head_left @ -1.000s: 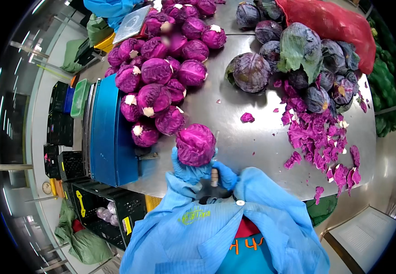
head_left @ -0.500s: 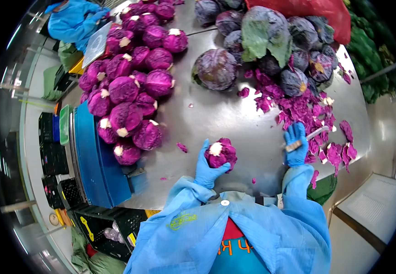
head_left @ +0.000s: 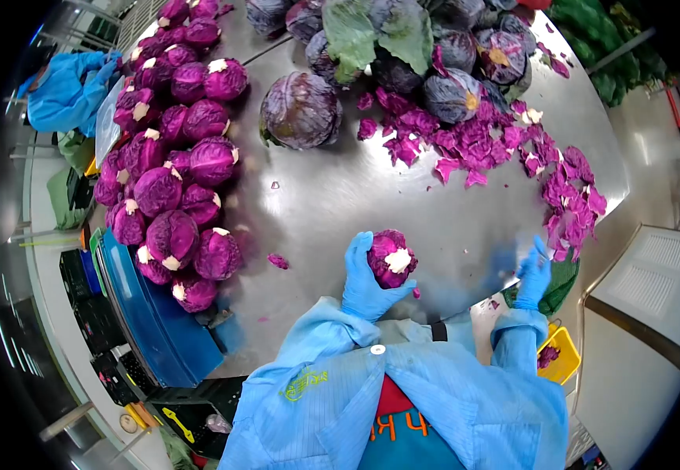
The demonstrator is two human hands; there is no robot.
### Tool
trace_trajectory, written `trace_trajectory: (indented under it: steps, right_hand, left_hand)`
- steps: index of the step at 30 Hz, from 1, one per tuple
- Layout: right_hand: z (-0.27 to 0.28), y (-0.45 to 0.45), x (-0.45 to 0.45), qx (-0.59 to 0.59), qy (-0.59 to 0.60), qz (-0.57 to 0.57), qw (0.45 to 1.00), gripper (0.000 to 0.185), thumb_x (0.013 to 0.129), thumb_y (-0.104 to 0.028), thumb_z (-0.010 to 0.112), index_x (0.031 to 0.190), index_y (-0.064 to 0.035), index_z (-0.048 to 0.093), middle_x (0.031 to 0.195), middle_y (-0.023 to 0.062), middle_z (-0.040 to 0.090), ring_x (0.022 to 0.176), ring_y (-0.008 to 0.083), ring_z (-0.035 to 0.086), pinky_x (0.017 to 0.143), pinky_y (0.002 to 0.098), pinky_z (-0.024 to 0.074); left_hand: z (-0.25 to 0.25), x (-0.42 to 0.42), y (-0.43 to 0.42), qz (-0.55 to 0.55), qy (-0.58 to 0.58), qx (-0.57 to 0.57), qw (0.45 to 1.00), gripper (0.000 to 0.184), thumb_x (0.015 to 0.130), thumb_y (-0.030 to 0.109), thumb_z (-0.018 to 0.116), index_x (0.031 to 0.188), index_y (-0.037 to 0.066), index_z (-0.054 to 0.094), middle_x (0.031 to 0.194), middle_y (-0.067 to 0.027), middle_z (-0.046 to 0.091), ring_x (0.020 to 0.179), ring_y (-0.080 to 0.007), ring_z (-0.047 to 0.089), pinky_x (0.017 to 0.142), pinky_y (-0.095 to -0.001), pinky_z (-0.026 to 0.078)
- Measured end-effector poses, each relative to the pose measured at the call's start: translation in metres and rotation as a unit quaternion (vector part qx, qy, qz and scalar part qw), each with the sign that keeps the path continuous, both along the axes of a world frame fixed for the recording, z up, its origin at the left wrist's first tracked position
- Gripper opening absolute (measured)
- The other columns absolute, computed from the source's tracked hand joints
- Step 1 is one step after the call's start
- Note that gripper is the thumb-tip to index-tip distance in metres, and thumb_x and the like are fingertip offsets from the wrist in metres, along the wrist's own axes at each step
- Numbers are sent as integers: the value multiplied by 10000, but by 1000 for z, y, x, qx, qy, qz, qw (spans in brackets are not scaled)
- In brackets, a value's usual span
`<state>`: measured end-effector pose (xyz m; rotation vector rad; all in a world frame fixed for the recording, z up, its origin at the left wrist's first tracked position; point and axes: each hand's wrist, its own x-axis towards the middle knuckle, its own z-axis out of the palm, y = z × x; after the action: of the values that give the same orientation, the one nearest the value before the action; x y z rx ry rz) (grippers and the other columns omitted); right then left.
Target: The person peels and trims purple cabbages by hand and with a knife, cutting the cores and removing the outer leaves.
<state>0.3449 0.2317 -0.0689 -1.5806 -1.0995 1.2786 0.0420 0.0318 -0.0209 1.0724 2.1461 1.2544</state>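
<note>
My left hand (head_left: pixel 369 280) is wrapped around a trimmed red cabbage (head_left: pixel 392 260), its white cut stem turned toward the right. Just above the steel table (head_left: pixel 308 204) the cabbage is held, near the front edge. Out at the table's right front corner, my right hand (head_left: pixel 534 276) is closed and slightly blurred. What it grips does not show clearly. Purple leaf scraps (head_left: pixel 569 205) lie beyond that hand. Both hands wear blue gloves.
Trimmed red cabbages (head_left: pixel 174 188) are heaped at the left. Untrimmed cabbages (head_left: pixel 301 110) with dark outer leaves stand at the back. A blue bin (head_left: pixel 152 313) adjoins the left edge; a yellow container (head_left: pixel 561 356) is below right, near a green bag (head_left: pixel 561 286).
My right hand has moved right and toward me; the small knife seen in it is no longer distinguishable. Some scraps have shifted right. The cabbage has turned in my left hand. The view has shifted.
</note>
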Motion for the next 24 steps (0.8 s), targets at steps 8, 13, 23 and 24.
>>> trace_trajectory:
  steps: [8, 13, 23, 24]
  right_hand:
    - [58, -79, -128, 24, -245, 412, 877, 342, 879, -188, 607, 1211, -130, 551, 996, 132, 650, 817, 344, 655, 700, 425, 527]
    - [68, -90, -138, 124, -217, 416, 875, 238, 899, -262, 603, 1108, -149, 595, 830, 122, 640, 707, 325, 644, 612, 433, 513]
    - [55, -100, -145, 125, -243, 493, 826, 465, 910, -563, 496, 812, -118, 591, 731, 112, 601, 616, 335, 610, 517, 450, 472]
    - [54, -97, -146, 120, -245, 500, 822, 465, 907, -556, 506, 801, -112, 596, 737, 113, 596, 635, 330, 608, 534, 440, 472]
  left_hand:
    - [21, -5, 20, -32, -10, -180, 983, 1143, 517, 361, 926, 1373, -24, 274, 1221, -216, 418, 1136, -356, 457, 996, -416, 412]
    - [22, -4, 18, -53, 68, -191, 978, 1166, 500, 396, 936, 1359, -56, 290, 1231, -207, 416, 1150, -339, 460, 1015, -393, 409]
    - [5, 3, 6, -28, -32, -156, 987, 1116, 583, 350, 902, 1400, -48, 254, 1395, -278, 325, 1306, -430, 342, 1099, -475, 306]
    - [7, 2, 7, -30, -37, -155, 987, 1114, 586, 346, 899, 1403, -47, 251, 1393, -278, 327, 1304, -433, 344, 1097, -478, 306]
